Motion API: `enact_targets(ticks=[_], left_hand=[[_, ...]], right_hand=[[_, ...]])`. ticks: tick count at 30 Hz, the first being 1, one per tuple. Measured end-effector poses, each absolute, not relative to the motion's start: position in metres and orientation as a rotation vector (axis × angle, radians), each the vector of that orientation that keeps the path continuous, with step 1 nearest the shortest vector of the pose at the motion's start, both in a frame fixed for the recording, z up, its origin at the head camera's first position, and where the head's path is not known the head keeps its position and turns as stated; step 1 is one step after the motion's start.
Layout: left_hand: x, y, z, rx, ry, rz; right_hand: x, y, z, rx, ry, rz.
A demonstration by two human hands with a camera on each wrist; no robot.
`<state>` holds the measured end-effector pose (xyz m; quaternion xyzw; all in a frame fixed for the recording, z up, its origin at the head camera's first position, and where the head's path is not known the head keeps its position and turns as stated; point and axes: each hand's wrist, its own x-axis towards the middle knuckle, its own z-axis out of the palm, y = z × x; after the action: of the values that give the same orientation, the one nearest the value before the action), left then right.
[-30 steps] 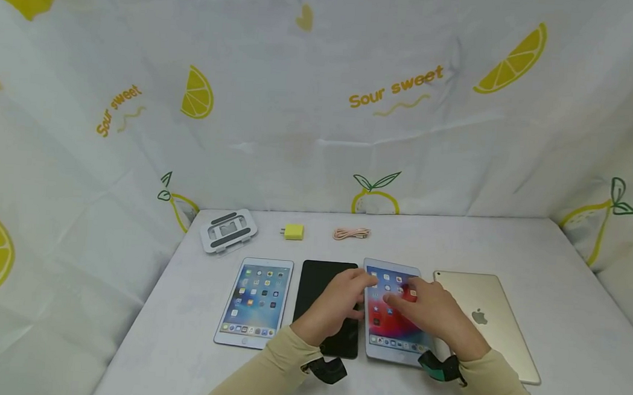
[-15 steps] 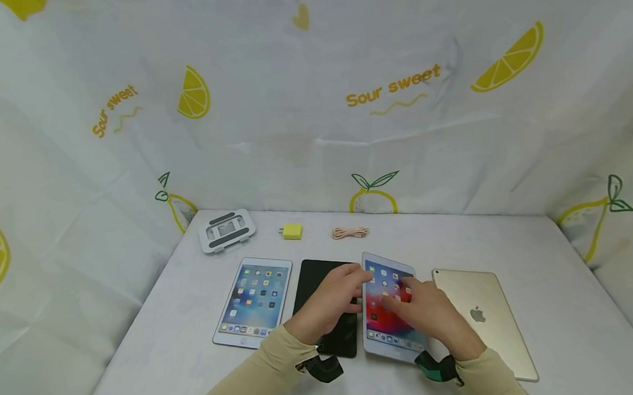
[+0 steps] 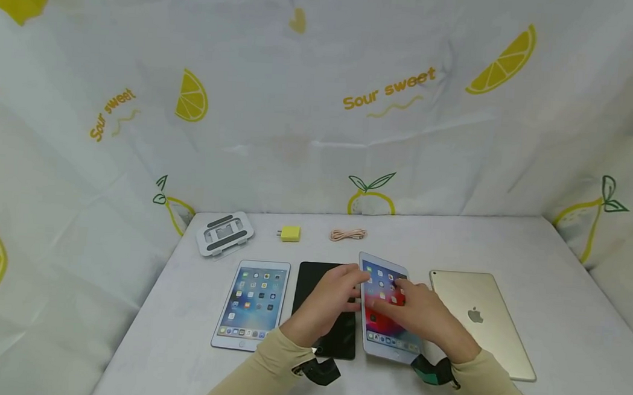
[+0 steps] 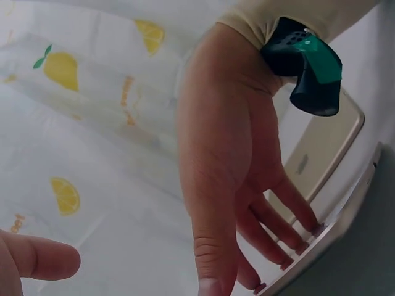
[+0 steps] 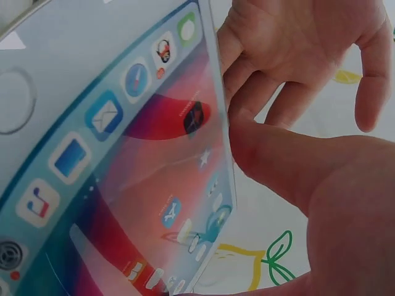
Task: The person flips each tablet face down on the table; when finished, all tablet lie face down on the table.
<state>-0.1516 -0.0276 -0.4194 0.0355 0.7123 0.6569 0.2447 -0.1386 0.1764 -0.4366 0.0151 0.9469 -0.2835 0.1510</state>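
Note:
A white-framed tablet with a red and blue lit screen [image 3: 382, 325] is tilted up, its underside partly facing the left wrist camera. My left hand [image 3: 326, 298] is at its left edge, and the left thumb [image 5: 373, 80] stands apart in the right wrist view. My right hand [image 3: 423, 313] spreads over the screen from the right. Its mostly straight fingers [image 4: 271, 228] have their tips close over the glass in the left wrist view, and its thumb [image 5: 259, 142] is near the left edge. A black tablet [image 3: 311, 282] lies partly under my left hand and wrist.
Another lit white tablet [image 3: 250, 305] lies to the left, and a gold tablet [image 3: 475, 316] lies face down to the right. Along the back are a white folded stand [image 3: 224, 234], a yellow charger plug [image 3: 291, 233] and a coiled pink cable [image 3: 348, 234].
The red-and-blue-screen tablet has risen at an angle and shifted slightly left between my hands. Both hands have moved a little with it. The other things lie as before.

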Motion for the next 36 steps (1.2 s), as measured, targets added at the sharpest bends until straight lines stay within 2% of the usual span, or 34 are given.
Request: enact_targets(ticks=[36], left_hand=[[-0.144, -0.034, -0.397, 0.124, 1.977, 1.894]], right_hand=[[-0.132, 0.166, -0.431, -0.010, 2.521, -1.175]])
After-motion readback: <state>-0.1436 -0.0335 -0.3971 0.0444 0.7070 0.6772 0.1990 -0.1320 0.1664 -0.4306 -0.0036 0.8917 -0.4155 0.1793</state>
